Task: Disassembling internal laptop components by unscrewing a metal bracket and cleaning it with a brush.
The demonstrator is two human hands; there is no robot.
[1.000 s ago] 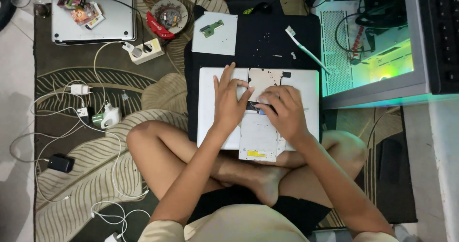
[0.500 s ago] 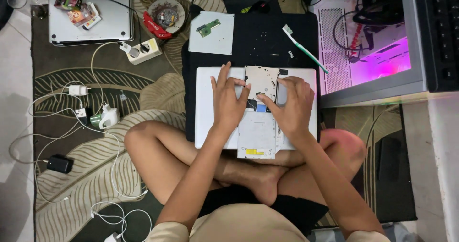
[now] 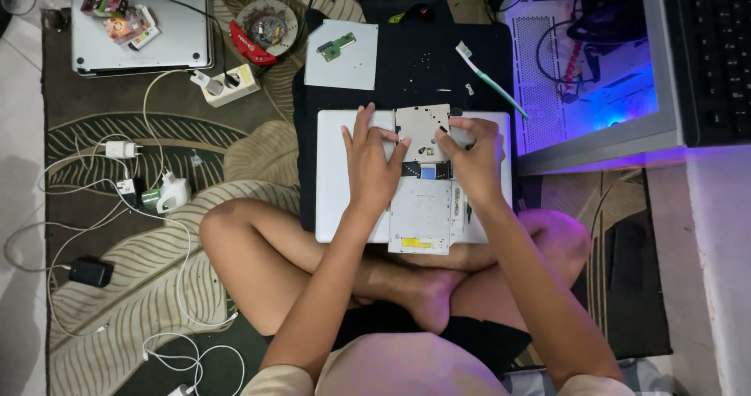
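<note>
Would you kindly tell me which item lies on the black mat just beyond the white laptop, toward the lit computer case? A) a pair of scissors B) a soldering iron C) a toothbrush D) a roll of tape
C: a toothbrush with a white head and pale green handle lies slanted on the black mat, past the white laptop on which the left hand and right hand work at a metal drive.

The person wears a light cream short-sleeved shirt [image 3: 391, 369] and dark shorts [image 3: 477, 337]. The arms below the sleeves, both hands, the legs and the feet are bare. The left hand [image 3: 371, 165] and right hand [image 3: 473, 161] carry no rings, watch or gloves.
</note>
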